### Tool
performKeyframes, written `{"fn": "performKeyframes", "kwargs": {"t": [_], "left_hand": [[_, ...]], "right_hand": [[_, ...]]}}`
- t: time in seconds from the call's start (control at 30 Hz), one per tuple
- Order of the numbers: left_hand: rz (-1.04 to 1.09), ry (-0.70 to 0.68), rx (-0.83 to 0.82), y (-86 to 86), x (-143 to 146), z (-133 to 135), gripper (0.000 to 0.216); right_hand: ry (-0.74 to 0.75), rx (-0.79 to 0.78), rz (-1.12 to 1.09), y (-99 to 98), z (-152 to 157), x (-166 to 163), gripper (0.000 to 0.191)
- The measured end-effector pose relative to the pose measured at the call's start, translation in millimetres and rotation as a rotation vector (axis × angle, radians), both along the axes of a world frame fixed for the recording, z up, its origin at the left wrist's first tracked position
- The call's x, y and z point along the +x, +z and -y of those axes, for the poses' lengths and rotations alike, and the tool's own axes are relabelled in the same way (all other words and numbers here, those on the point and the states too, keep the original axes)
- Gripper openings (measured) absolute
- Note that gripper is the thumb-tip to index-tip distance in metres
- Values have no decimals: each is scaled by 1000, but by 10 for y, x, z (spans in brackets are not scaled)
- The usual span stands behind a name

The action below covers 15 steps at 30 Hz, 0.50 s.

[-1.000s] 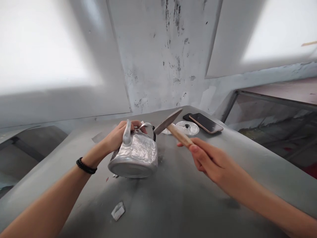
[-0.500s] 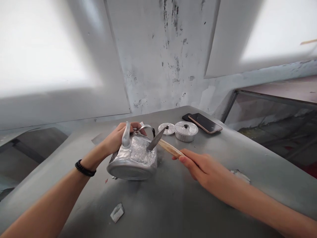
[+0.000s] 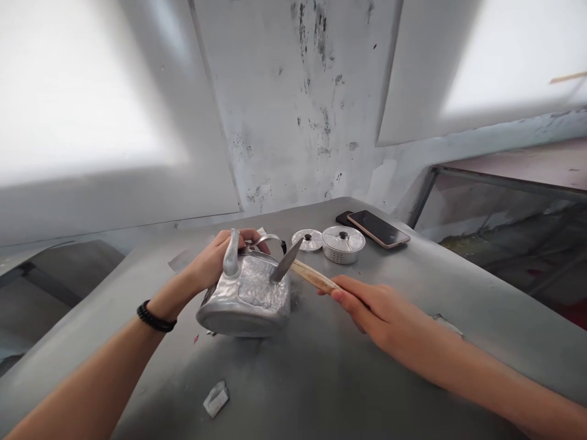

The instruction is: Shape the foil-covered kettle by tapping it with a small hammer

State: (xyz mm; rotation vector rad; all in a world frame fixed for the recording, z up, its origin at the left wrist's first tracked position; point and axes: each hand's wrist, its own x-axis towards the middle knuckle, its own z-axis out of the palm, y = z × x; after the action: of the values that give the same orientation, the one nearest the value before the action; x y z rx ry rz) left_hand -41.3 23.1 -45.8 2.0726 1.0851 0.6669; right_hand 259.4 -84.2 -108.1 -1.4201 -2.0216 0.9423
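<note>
A silver-coloured metal teapot [image 3: 257,293] is tilted on the table with its base facing me and its spout [image 3: 232,256] pointing up. My left hand [image 3: 220,253] grips its top behind the spout; some of the fingers are hidden. In my right hand [image 3: 362,302] is a hammer [image 3: 314,276], its wooden handle held in closed fingers. The hammer's narrow, pointed metal head rests against, or just over, the teapot's textured side panel. The teapot's bail handle [image 3: 273,237] leans away toward the back.
The grey table [image 3: 321,379] bears a round lid [image 3: 306,241], a perforated metal strainer [image 3: 342,253] with a knobbed lid, and a phone [image 3: 378,228] beside a dark object [image 3: 343,217]. A crumpled scrap [image 3: 216,398] lies in front; another scrap [image 3: 447,324] lies by my right forearm. A stained wall [image 3: 293,122] stands behind.
The view has shifted slightly. Both hands keep their grips, and the hammer head is at nearly the same spot on the teapot's side.
</note>
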Motion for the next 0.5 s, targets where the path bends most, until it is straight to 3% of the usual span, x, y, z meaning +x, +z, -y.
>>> {"fn": "performKeyframes", "kwargs": {"t": [0.1, 0.17, 0.33, 0.5], "left_hand": [[0, -2, -9, 5, 5, 10, 33], [9, 3, -27, -9, 3, 2, 33], [31, -15, -13, -24, 0, -20, 36], [14, -26, 25, 22, 63, 32, 39]], "right_hand": [[-79, 71, -110, 11, 5, 39, 49], [-100, 112, -72, 0, -1, 51, 49], [9, 69, 110, 4, -4, 44, 46], [-90, 65, -128, -25, 29, 93, 54]]}}
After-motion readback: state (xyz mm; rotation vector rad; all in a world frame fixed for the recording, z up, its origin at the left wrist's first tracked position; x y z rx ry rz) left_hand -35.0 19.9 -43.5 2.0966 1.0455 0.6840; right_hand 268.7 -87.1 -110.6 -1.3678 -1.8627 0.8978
